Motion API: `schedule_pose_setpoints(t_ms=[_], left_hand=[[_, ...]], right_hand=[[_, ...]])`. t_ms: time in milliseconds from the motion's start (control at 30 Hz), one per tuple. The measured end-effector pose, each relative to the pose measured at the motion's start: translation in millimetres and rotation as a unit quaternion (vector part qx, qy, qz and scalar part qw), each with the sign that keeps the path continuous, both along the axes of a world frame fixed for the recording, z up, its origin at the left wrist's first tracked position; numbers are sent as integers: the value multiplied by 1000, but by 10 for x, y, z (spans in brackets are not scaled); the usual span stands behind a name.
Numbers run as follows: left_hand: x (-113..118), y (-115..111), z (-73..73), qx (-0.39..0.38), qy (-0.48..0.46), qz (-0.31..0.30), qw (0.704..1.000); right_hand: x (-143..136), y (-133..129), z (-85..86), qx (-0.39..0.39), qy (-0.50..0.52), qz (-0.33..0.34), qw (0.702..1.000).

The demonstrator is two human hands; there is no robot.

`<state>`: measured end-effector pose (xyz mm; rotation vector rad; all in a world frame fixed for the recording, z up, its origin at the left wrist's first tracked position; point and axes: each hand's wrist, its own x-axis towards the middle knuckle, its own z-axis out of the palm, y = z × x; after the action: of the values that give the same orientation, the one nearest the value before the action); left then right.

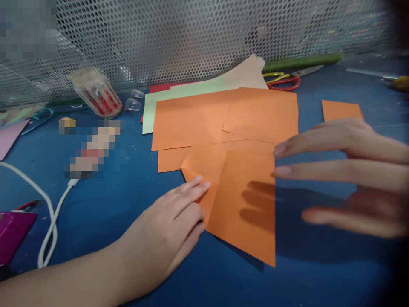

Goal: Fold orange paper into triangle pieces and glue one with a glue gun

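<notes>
A folded orange paper (247,200) lies on the blue table, its lower right corner pointing toward me. My left hand (179,213) rests on its left edge, fingers fairly close together on the paper, thumb side near the lower edge. My right hand (345,170) hovers right of the paper, fingers spread and nothing between them, casting a shadow on the sheet. Beyond are more orange sheets (191,119), overlapping, on top of a light green sheet (148,113). A small orange piece (341,111) lies partly behind my right hand.
A perforated metal screen (191,38) stands at the back. Red and yellow scissors (287,83) lie behind the papers. At left are a tilted clear jar (99,94), a white cable (53,213), a purple object (15,234) and pink paper (11,136). A pointed tool (370,73) is at right.
</notes>
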<state>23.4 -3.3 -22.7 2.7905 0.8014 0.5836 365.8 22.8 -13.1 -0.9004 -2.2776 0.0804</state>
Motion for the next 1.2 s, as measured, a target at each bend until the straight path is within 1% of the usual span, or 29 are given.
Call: schedule_pose_setpoints(t_ms=[67,100,133,200,300,367,467,567,633,733,900,1067,1200], left_hand=[[-16,9,7,-30,28,-7,999],[-22,9,8,-36,31,-4,999],[-25,6,7,-38,27,1,999],[-29,-8,0,-41,16,8,999],[-40,-33,-8,-46,1,14,999],[-52,-48,-10,-36,-8,18,999],[-65,-71,-11,-10,-20,5,1000],[-66,-94,-6,0,-13,-6,1000],[-66,-104,10,6,3,-10,1000],[-77,-103,54,8,15,-24,1000],[-95,-100,120,6,40,-49,998],[-58,-126,110,0,18,-25,1000],[-35,-147,78,-5,10,-10,1000]], right_hand=[[-51,19,-13,40,-78,119,989],[-81,33,-21,51,-111,158,980],[-112,45,-29,51,-132,174,975],[-174,57,-45,49,-146,190,970],[-239,52,-56,30,-124,195,972],[-252,56,-49,-11,-107,207,973],[-238,86,-16,-87,-97,225,966],[-224,111,16,-136,-86,230,960],[-232,104,17,-167,-71,222,958],[-277,64,-7,-200,-43,181,962],[-400,5,-50,-204,-16,111,972],[-517,-35,-126,-209,6,27,977],[-560,-53,-163,-218,24,-1,976]])
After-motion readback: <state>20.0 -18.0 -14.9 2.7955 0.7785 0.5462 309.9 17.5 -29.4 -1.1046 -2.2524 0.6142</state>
